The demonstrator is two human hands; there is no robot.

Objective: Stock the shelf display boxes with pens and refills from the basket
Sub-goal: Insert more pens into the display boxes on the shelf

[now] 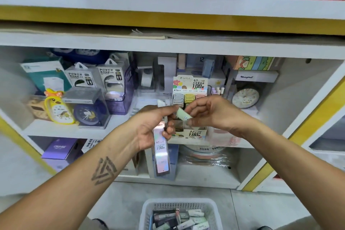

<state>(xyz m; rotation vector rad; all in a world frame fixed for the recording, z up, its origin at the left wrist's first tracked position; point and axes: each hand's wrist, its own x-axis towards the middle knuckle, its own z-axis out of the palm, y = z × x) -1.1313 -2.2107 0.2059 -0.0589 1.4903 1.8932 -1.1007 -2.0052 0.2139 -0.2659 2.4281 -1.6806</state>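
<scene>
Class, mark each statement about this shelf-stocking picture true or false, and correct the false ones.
1. The right hand pinches a small pale green case. True.
2. The left hand is empty. False: it grips a long pastel pack.
3. The white basket stands on the shelf. False: it is on the floor below the hands.
4. The display box holds rows of cases. True.
5. A yellow clock stands on the shelf's left side. True.

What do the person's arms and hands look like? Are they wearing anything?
Both arms are bare, with no sleeves, gloves, watch or rings showing. The left forearm has a dark tattoo made of nested triangles. The right forearm has no markings.
</scene>
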